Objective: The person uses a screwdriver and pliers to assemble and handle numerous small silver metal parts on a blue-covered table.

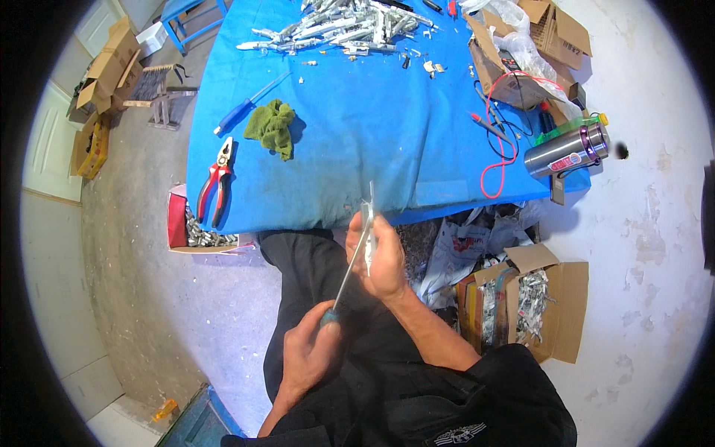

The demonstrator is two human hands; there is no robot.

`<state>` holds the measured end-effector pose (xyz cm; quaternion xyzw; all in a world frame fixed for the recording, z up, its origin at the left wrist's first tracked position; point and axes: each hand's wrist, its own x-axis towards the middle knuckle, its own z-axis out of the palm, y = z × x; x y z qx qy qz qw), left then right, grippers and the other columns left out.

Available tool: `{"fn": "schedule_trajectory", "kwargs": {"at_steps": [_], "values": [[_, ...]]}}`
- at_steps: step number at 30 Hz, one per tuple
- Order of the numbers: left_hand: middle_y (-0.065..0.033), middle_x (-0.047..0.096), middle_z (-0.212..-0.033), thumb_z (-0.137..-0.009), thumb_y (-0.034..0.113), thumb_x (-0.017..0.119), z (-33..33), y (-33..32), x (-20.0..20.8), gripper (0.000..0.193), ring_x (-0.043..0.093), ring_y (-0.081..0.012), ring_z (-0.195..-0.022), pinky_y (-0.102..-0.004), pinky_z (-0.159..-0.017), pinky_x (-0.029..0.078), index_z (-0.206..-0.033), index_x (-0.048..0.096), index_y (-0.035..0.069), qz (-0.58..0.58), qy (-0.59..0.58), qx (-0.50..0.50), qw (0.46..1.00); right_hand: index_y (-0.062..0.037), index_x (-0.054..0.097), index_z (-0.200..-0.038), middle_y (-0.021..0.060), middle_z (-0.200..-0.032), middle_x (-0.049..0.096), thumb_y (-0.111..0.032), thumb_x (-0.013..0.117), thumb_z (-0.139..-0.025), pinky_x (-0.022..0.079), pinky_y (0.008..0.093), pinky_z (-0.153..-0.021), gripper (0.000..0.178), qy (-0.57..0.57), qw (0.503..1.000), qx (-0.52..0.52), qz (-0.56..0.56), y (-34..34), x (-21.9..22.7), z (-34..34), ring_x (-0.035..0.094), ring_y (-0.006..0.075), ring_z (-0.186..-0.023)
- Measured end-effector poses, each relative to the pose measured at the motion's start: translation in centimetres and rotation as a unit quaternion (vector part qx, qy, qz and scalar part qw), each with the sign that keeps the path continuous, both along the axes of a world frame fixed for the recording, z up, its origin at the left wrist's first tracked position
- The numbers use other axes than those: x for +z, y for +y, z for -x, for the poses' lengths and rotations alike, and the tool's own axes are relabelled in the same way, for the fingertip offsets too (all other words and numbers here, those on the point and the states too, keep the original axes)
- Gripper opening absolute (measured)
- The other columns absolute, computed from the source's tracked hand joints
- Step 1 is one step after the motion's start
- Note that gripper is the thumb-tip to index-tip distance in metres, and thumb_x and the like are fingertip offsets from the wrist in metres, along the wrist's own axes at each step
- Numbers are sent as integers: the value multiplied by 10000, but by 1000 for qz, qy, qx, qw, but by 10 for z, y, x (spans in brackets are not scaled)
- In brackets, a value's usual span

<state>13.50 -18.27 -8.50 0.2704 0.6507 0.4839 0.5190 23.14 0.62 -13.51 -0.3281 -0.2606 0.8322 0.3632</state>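
My left hand point(309, 350) is closed round the teal handle of a screwdriver point(346, 281), low in front of my body. Its long metal shaft slants up and right to a slim white-and-silver part point(369, 249). My right hand point(386, 261) pinches that part upright near the table's front edge. The shaft meets the part near its upper end; exactly where the tip sits I cannot make out. On the blue-covered table lie red-and-black pliers point(217, 182), a green cloth point(272, 128) and a second screwdriver with a blue handle point(237, 117).
A heap of similar white-and-silver parts point(350, 26) covers the table's far side. At right are a steel thermos point(564, 153), red and black test leads point(503, 160) and an open carton point(491, 67). Boxes of metal parts stand below, left point(177, 220) and right point(570, 313).
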Motion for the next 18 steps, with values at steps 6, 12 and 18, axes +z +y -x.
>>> {"fn": "schedule_trajectory", "kwargs": {"at_steps": [6,12,18], "values": [[-2,674,-813,-1066,138,634,-10,-3,-10,360,548,-45,-637,-215,-582,428,-1398,656,1,-8,50,19,999,-107,577,-1083,-16,-744,543,-446,404,-1134,334,233,-450,384,-36,999,-10,-9,-2,0,5,441,57,-535],[-7,668,-802,-1046,102,644,-15,1,-13,355,574,-60,-656,-233,-602,454,-1376,661,-25,-25,93,26,995,-103,587,-1063,-9,-738,553,-432,416,-1119,328,234,-440,375,-75,997,-35,3,-4,3,6,440,64,-521],[-181,716,-901,-987,62,683,-14,9,-7,359,718,-281,-766,-368,-705,563,-1334,671,-29,-47,258,0,965,-100,587,-1056,-1,-719,559,-411,408,-1108,334,240,-418,362,-83,995,-38,27,-1,-4,4,437,71,-483]]}}
